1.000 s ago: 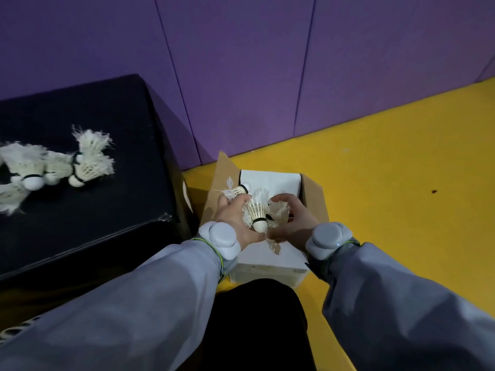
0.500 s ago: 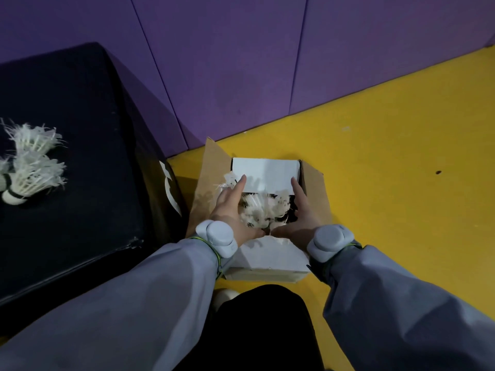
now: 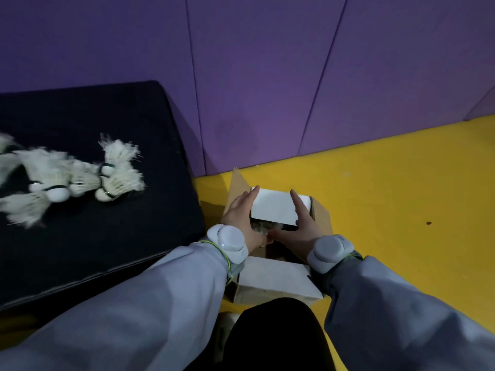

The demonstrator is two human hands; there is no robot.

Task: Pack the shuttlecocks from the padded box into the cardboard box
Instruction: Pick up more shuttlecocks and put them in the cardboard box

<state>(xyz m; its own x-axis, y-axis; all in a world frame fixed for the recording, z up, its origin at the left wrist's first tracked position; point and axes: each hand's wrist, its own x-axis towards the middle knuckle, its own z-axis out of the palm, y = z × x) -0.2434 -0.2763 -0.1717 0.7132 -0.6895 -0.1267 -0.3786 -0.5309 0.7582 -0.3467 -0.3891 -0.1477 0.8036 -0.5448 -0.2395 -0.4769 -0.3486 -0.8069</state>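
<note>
You are looking at white shuttlecocks [image 3: 80, 178] with black bands, lying on a black padded box [image 3: 88, 226]. The cardboard box [image 3: 320, 214] is showing brown outside and white on its flaps. Your sleeves [image 3: 150, 303] are showing pale grey, your wristbands [image 3: 227, 242] white. The floor [image 3: 401, 196] is glowing yellow, the wall [image 3: 267, 76] purple.

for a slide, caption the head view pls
Both hands, left hand and right hand, reach into the cardboard box; more shuttlecocks wait on the padded box.
</note>
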